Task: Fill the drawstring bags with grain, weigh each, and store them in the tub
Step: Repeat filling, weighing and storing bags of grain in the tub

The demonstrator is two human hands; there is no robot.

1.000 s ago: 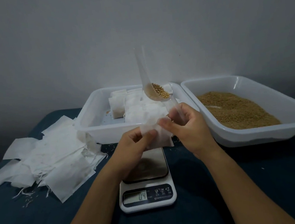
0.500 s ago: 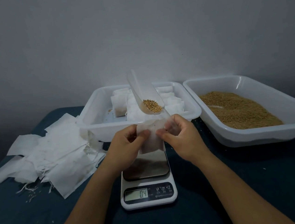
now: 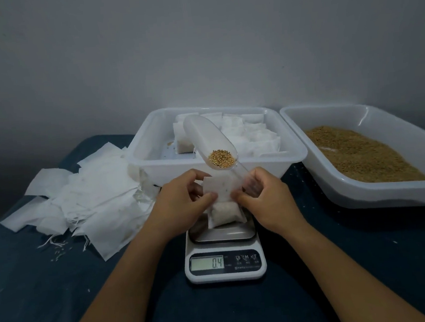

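A small white drawstring bag (image 3: 223,198) hangs between my hands over the steel pan of the kitchen scale (image 3: 225,260); its bulging bottom is low over the pan. My left hand (image 3: 182,204) pinches the bag's left top edge. My right hand (image 3: 263,197) pinches the right top edge and also grips the handle of a clear plastic scoop (image 3: 210,145), which tilts up and away with a little grain in its bowl. The scale's display reads 0.4. Behind stands the white tub (image 3: 144,156) with several filled bags inside.
A second white tub (image 3: 379,195) of loose golden grain sits at the right. A heap of flat empty bags (image 3: 86,200) lies at the left on the dark blue cloth, with stray threads and grains near it. A grey wall rises close behind the tubs.
Both hands have come down with the bag toward the scale pan. The scoop has tipped from nearly upright to a flatter slant, grain staying in its bowl.
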